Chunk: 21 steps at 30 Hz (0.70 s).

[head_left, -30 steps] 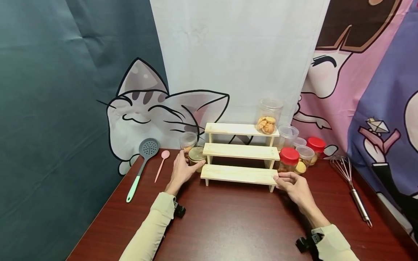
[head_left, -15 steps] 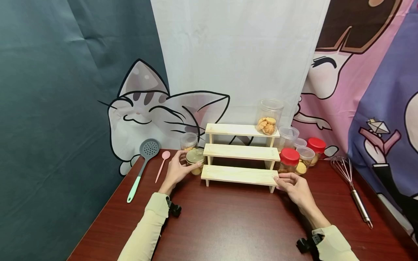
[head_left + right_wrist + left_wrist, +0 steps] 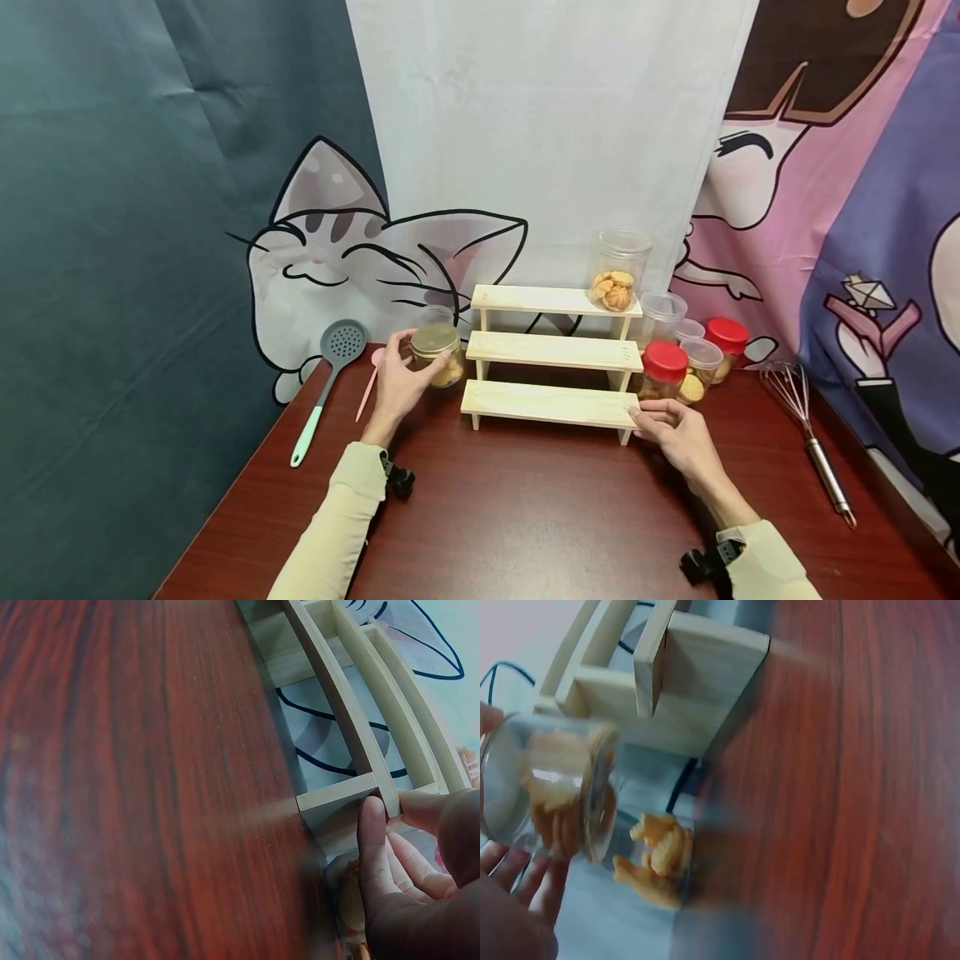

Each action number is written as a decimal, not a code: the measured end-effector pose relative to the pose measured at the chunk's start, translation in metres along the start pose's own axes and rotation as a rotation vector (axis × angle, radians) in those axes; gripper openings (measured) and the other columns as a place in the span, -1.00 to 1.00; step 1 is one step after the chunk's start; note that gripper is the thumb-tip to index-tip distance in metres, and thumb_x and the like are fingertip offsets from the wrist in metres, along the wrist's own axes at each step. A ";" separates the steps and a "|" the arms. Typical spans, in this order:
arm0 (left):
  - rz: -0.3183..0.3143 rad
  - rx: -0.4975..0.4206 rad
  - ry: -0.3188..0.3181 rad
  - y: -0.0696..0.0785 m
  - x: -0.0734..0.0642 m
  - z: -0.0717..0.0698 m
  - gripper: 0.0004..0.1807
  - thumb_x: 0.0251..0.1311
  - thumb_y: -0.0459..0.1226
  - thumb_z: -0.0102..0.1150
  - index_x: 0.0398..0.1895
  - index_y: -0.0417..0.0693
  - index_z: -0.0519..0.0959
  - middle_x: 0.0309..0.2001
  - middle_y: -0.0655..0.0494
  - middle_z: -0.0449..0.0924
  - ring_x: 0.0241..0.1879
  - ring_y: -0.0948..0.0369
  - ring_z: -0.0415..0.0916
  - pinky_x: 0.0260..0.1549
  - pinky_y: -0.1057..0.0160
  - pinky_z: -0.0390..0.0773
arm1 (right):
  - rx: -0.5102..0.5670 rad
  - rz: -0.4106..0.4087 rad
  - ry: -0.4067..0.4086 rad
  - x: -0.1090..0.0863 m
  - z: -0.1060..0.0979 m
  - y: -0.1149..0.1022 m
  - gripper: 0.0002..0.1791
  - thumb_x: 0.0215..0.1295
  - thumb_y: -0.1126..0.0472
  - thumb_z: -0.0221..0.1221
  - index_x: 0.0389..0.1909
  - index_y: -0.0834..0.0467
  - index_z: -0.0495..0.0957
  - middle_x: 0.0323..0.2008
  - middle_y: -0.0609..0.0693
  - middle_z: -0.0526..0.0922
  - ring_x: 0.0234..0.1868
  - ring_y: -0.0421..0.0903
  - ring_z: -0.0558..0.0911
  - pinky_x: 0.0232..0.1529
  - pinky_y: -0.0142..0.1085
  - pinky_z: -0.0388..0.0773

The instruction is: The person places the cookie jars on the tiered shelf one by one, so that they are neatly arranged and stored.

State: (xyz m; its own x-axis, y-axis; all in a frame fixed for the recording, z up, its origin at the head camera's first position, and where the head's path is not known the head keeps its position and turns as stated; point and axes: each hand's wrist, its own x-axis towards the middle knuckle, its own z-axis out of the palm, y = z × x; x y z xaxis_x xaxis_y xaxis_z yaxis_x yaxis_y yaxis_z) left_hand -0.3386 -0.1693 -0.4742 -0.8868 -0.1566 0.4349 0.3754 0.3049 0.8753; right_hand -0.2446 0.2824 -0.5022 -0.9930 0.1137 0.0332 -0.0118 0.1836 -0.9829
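My left hand [image 3: 400,382] grips a clear jar [image 3: 438,357] with a gold lid and cookies inside, left of the three-step wooden rack [image 3: 547,403]. In the left wrist view this jar [image 3: 555,791] is raised off the table, and another clear jar of cookies [image 3: 660,859] stands behind it. That rear jar is mostly hidden in the head view. My right hand [image 3: 677,431] pinches the right end of the rack's lowest step; in the right wrist view the thumb [image 3: 370,832] presses the front of the rack's corner. On the top step, at the right, stands a tall cookie jar [image 3: 618,279].
Right of the rack cluster several jars, among them a red-lidded jar [image 3: 663,367] and a clear-lidded jar [image 3: 699,371]. A whisk [image 3: 813,450] lies at the far right. On the left lie a slotted turner [image 3: 330,387] and a pink spoon [image 3: 369,387].
My left hand has drawn the gold-lidded jar leftward from beside the rack and lifted it, so it now covers much of the jar behind. The right hand stays on the rack.
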 end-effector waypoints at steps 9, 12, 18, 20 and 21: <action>0.106 -0.035 0.176 0.034 0.009 0.015 -0.12 0.08 -0.01 0.68 0.43 0.00 0.44 0.32 -0.01 0.53 0.24 0.04 0.59 0.28 -0.04 0.59 | 0.006 0.007 0.008 -0.002 0.002 -0.002 -0.45 0.47 0.14 0.42 0.23 0.48 0.54 -0.24 -0.14 0.86 -0.26 -0.27 0.81 -0.08 -0.26 0.80; 0.135 -0.115 0.205 0.051 0.014 0.025 -0.12 0.09 -0.04 0.68 0.44 -0.03 0.44 0.32 -0.02 0.52 0.30 0.08 0.52 0.34 -0.07 0.56 | -0.002 0.007 0.008 -0.002 0.002 -0.001 -0.45 0.47 0.14 0.42 0.23 0.47 0.54 -0.25 -0.20 0.85 -0.25 -0.29 0.81 -0.08 -0.26 0.80; 0.177 -0.147 0.218 0.082 0.027 0.049 -0.13 0.08 0.03 0.65 0.45 0.06 0.46 0.30 0.02 0.56 0.29 0.13 0.52 0.38 -0.04 0.52 | -0.010 0.002 0.015 -0.002 0.000 0.000 -0.45 0.47 0.13 0.42 0.22 0.46 0.55 -0.26 -0.22 0.85 -0.26 -0.29 0.81 -0.09 -0.28 0.80; 0.190 -0.165 0.198 0.092 0.030 0.059 -0.13 0.08 0.03 0.65 0.45 0.08 0.46 0.30 0.01 0.57 0.29 0.12 0.52 0.39 -0.04 0.51 | -0.010 0.003 0.014 -0.002 0.000 0.000 -0.45 0.47 0.13 0.42 0.22 0.47 0.55 -0.26 -0.21 0.85 -0.26 -0.29 0.81 -0.09 -0.28 0.80; 0.193 -0.171 0.188 0.096 0.031 0.064 -0.13 0.07 0.03 0.64 0.45 0.09 0.46 0.30 0.01 0.56 0.29 0.13 0.52 0.40 -0.03 0.50 | -0.009 0.004 0.015 -0.002 0.001 0.000 -0.45 0.47 0.13 0.42 0.22 0.47 0.55 -0.25 -0.21 0.85 -0.26 -0.29 0.81 -0.09 -0.28 0.80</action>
State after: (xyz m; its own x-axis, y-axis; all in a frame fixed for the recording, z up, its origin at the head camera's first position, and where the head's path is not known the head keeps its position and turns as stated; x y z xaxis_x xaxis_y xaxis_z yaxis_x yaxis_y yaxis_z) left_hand -0.3473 -0.0844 -0.3899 -0.7353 -0.2871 0.6139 0.5858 0.1861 0.7888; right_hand -0.2424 0.2816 -0.5025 -0.9912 0.1286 0.0319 -0.0067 0.1920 -0.9814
